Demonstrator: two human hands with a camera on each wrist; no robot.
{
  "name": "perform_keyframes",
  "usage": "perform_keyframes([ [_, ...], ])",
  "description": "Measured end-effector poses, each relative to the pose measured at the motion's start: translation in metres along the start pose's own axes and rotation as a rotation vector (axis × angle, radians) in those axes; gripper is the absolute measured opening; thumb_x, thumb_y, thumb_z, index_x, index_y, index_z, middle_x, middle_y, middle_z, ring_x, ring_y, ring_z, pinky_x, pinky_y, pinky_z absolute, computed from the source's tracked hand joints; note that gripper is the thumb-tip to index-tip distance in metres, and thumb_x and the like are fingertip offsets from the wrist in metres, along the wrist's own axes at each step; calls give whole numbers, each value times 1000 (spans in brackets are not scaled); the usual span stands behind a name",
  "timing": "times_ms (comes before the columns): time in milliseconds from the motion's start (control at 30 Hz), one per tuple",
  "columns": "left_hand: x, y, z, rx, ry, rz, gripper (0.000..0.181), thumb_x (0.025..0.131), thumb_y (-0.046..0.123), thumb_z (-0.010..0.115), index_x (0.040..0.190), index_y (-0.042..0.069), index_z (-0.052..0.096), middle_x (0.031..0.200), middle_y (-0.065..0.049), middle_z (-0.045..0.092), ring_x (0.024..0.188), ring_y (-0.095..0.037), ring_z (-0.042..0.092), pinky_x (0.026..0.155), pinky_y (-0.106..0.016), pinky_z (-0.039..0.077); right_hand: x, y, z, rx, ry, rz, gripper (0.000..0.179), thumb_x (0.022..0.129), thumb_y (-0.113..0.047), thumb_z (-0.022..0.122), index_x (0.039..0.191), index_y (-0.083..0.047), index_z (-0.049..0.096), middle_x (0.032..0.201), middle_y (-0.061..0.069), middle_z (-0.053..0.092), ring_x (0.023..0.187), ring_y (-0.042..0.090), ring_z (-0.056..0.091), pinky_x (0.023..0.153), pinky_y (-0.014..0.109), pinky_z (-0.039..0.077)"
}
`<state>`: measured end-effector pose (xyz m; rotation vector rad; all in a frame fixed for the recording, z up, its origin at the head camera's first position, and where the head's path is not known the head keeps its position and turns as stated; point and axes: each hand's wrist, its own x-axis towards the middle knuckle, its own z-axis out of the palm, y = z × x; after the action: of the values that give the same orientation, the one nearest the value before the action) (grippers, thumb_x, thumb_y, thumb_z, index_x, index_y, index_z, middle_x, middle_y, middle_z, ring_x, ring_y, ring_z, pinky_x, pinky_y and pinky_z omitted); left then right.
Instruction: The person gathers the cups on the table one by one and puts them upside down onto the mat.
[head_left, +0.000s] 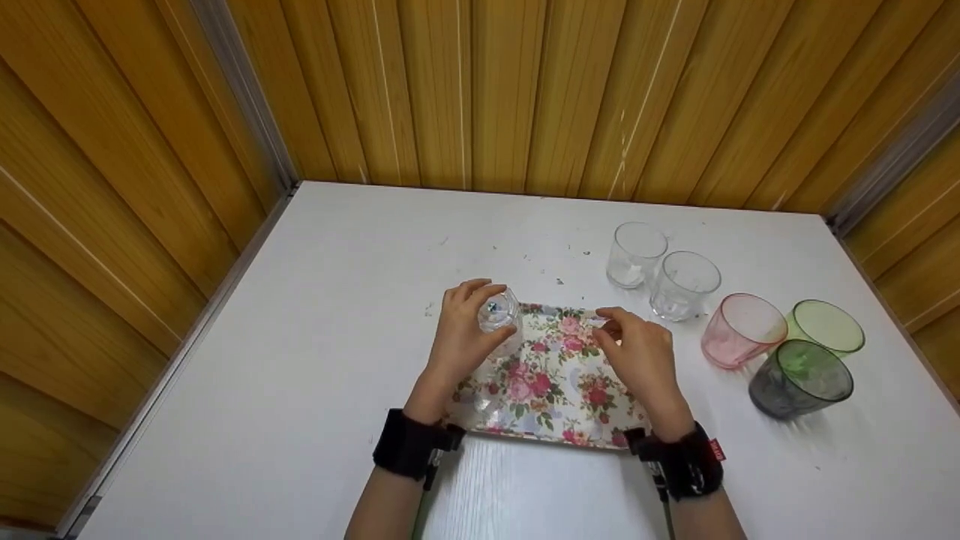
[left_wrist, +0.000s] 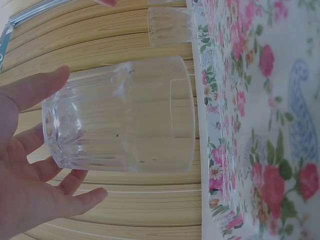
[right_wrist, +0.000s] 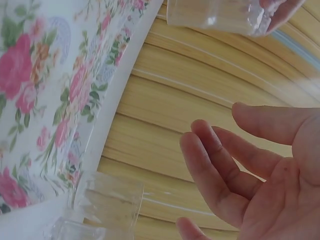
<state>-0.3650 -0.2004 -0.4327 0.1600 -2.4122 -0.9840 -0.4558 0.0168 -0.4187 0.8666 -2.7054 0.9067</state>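
Observation:
My left hand holds a clear glass by its base, thumb on one side and fingers on the other. The glass is upside down, its rim facing the floral tray. Whether the rim touches the tray I cannot tell. Over the right part of the tray, my right hand hovers with fingers loosely bent and nothing between them. In the right wrist view, that hand stays apart from the held glass.
Two clear glasses, one behind the other, stand beyond the tray's far right corner. Right of the tray are a pink glass, a green glass and a dark grey glass. Wood-look panels wall the white table.

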Motion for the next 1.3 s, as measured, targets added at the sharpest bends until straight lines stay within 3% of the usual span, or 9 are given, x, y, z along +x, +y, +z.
perform_keyframes([
  [567, 2, -11, 1, 3, -14, -75, 50, 72, 20, 76, 119, 13, 58, 127, -9, 48, 117, -30, 39, 94, -44, 41, 0, 17, -19, -41, 155, -32, 22, 81, -13, 65, 101, -2, 67, 79, 13, 69, 74, 32, 63, 77, 49, 36],
  [800, 2, -13, 3, 12, -13, -83, 49, 72, 18, 76, 118, 12, 59, 128, -10, 48, 117, -31, 39, 94, -45, 40, -1, 20, -27, -59, 109, 51, 19, 83, -12, 62, 99, -3, 66, 83, 14, 68, 78, 33, 59, 83, 51, 29],
  [1000, 3, -17, 5, 21, -12, -108, 49, 73, 19, 76, 119, 13, 58, 129, -10, 47, 118, -30, 38, 95, -44, 39, -1, 24, -34, -97, 80, 65, 17, 84, -14, 61, 97, -4, 67, 83, 14, 67, 76, 33, 58, 84, 53, 29],
  [1300, 3, -21, 6, 9, 1, -143, 50, 73, 17, 76, 119, 13, 58, 129, -10, 46, 120, -30, 37, 96, -45, 37, -2, 37, -47, -137, 112, 116, 18, 84, -14, 60, 96, -4, 66, 82, 14, 67, 74, 34, 59, 82, 55, 29],
])
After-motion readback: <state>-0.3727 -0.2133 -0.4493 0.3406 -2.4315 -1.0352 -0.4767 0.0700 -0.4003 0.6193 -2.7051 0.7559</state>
